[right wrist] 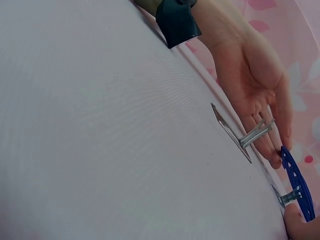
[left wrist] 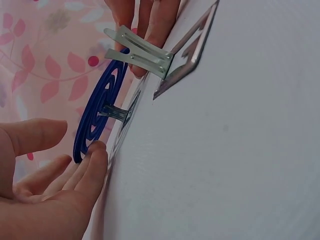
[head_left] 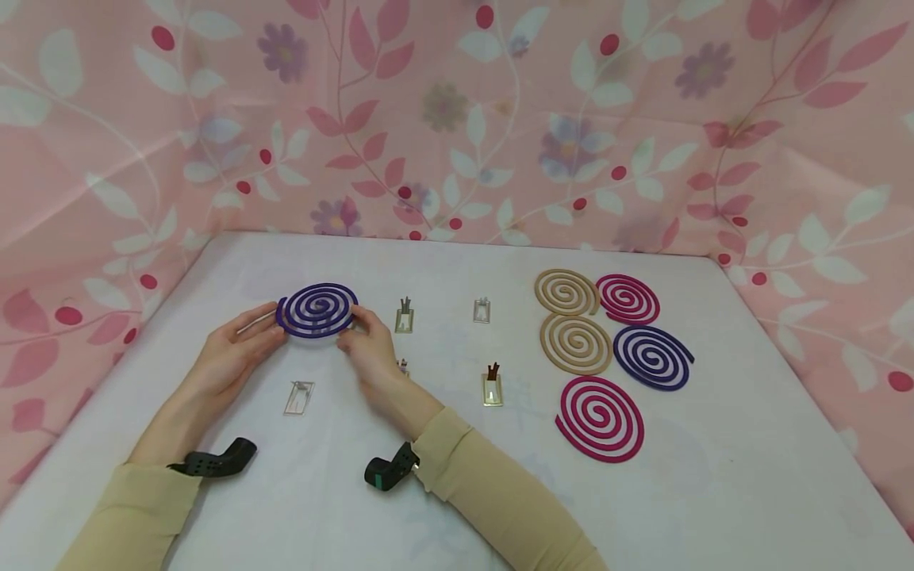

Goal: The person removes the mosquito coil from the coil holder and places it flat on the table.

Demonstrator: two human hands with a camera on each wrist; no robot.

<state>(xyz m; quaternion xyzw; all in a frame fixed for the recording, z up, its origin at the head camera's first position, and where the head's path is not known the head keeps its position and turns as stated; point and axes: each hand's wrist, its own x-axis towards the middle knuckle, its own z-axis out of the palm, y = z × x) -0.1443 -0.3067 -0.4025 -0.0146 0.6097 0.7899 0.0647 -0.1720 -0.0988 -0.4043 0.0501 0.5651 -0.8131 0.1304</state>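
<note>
A dark blue mosquito coil [head_left: 314, 331] lies level on the upright prongs of a small metal coil stand [left wrist: 116, 113], a little above the table. My left hand [head_left: 239, 349] touches the coil's left edge with nearly straight fingers; in the left wrist view its thumb is apart from the coil. At the opposite edge, my right hand [head_left: 371, 345] pinches the rim between thumb and finger. Nearer me stands another metal coil stand [head_left: 298, 396], its prongs bare. In the head view, most of the stand under the coil is hidden.
Right of my hands are more metal stands, including a silver one [head_left: 481, 310] and one with brown prongs [head_left: 493, 387]; my right wrist partly covers another [head_left: 403, 366]. Farther right lie tan coils [head_left: 548, 347], pink coils [head_left: 620, 457] and a blue coil [head_left: 657, 386]. Floral cloth [head_left: 457, 119] hangs behind.
</note>
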